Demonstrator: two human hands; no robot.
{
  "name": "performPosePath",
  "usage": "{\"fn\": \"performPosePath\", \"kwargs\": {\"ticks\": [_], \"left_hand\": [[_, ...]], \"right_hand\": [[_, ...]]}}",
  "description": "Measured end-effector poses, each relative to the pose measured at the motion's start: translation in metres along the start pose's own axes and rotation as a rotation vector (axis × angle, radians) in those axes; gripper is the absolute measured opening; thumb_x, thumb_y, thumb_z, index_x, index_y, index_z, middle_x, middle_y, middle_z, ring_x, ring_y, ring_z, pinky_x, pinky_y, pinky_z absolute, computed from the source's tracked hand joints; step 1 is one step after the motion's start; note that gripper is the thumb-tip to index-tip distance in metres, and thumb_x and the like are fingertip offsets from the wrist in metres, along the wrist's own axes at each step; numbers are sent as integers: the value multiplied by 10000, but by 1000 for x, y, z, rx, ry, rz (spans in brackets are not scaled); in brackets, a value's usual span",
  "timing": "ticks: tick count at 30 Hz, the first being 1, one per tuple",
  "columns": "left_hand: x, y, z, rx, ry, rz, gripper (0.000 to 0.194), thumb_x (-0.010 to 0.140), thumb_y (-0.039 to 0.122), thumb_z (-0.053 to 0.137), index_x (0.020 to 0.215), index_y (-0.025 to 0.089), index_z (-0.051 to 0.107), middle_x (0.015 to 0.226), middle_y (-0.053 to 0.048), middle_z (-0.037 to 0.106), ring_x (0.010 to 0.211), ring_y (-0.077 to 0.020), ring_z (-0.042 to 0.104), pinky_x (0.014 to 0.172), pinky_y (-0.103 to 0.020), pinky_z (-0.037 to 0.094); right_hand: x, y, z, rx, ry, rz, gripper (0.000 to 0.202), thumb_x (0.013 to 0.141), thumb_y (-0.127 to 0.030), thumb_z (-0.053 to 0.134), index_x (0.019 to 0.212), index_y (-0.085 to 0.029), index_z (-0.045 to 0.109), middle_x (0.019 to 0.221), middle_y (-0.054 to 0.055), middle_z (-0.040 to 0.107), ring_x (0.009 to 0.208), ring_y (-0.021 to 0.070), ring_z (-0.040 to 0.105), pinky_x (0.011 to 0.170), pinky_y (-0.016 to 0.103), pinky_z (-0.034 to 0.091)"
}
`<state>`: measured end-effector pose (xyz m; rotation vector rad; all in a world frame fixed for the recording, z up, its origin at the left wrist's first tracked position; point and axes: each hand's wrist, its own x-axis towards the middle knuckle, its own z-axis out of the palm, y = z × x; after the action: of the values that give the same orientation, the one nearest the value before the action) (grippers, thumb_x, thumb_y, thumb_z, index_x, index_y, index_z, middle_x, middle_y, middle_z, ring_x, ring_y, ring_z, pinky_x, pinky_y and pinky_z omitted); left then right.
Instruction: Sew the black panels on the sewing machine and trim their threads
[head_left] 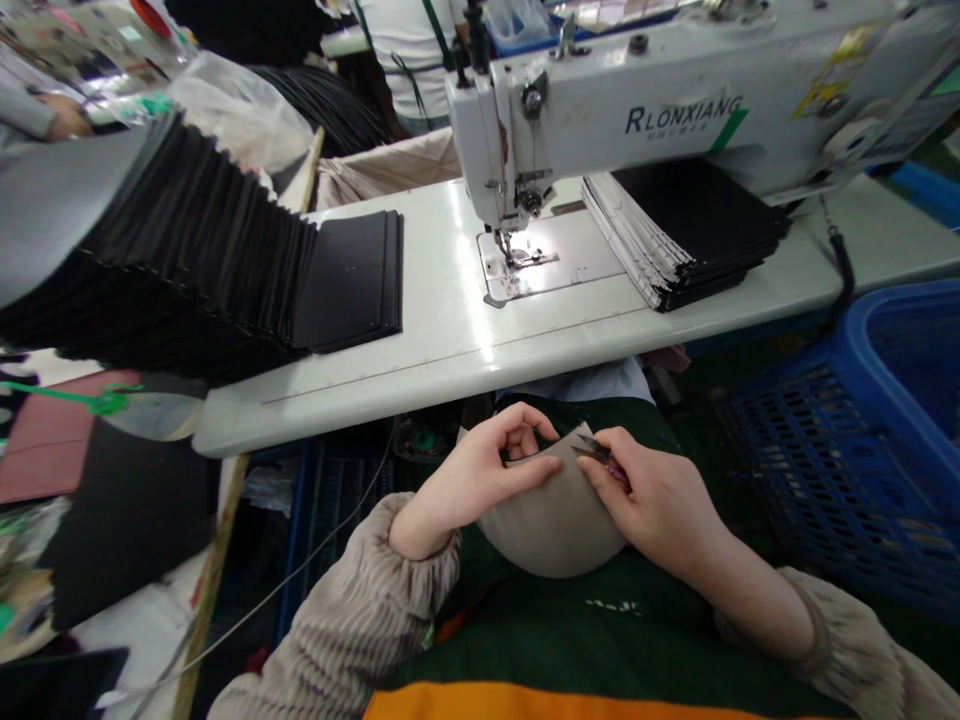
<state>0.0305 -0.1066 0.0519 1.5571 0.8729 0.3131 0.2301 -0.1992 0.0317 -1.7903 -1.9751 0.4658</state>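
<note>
At the far left a dull red sheet (pixel 52 440) lies beside a black sheet (pixel 139 520). Above them, a long row of black panels (pixel 225 250) leans at the left end of the pale table (pixel 442 310), and a few flat black panels (pixel 349 280) lie just to its right. In front of the table, the person's left hand (pixel 487 470) pinches the upper edge of a curved grey piece (pixel 555 530) between thumb and fingers; the piece is over the lap, against a dark green apron (pixel 540 640). The industrial sewing machine (pixel 585 110) stands on the table behind. At the piece's upper right corner, the right hand (pixel 660 500) is closed around small thread snips (pixel 592 449), blades pointing towards the left hand. The two hands are apart, near each other. Further right, a pile of black panels with pale edges (pixel 690 230) rests under the machine's arm, and a blue plastic basket (pixel 810 420) stands beside the table.
</note>
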Motion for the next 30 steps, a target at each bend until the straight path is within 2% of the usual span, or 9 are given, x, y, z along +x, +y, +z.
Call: {"fn": "performPosePath", "kwargs": {"ticks": [3, 7, 17, 21, 26, 30], "left_hand": [[0, 3, -1, 60, -3, -6, 219, 880, 353, 640, 1021, 186, 645, 701, 40, 506, 635, -96, 441, 566, -212, 341], [-1, 3, -1, 90, 4, -23, 240, 884, 354, 635, 1074, 220, 695, 720, 29, 547, 655, -103, 443, 574, -213, 341], [0, -1, 0, 65, -2, -59, 309, 890, 406, 619, 1119, 224, 719, 818, -14, 680, 699, -132, 529, 581, -220, 377], [0, -2, 0, 53, -9, -71, 324, 897, 417, 606, 1130, 219, 716, 922, -33, 721, 782, -171, 604, 647, -246, 438], [2, -1, 0, 0, -28, -23, 274, 909, 341, 599, 1104, 198, 727, 1054, -45, 727, 954, -210, 643, 800, -280, 485], [3, -1, 0, -14, -45, -8, 232, 906, 307, 601, 1051, 192, 741, 1049, -42, 730, 951, -204, 650, 820, -279, 488]], "right_hand": [[1, -2, -1, -14, -16, -19, 194, 980, -371, 455, 1012, -200, 541, 738, -10, 627, 622, 154, 606, 544, 260, 321], [2, -5, -2, -11, -6, -20, 192, 982, -356, 449, 1027, -195, 544, 758, 1, 640, 630, 156, 611, 552, 258, 331], [1, -5, -3, -21, 16, -5, 182, 983, -340, 448, 1040, -202, 550, 794, 4, 657, 664, 158, 629, 570, 258, 352], [1, -8, -2, -39, 21, -1, 184, 985, -338, 443, 1032, -197, 551, 787, 10, 658, 656, 159, 629, 558, 260, 343], [1, -10, 3, -21, 38, 5, 195, 994, -326, 414, 992, -180, 543, 771, 16, 650, 630, 152, 616, 539, 259, 330], [2, -10, 5, -28, 39, -31, 219, 999, -339, 399, 978, -174, 541, 771, 22, 644, 623, 154, 607, 541, 263, 320]]}}
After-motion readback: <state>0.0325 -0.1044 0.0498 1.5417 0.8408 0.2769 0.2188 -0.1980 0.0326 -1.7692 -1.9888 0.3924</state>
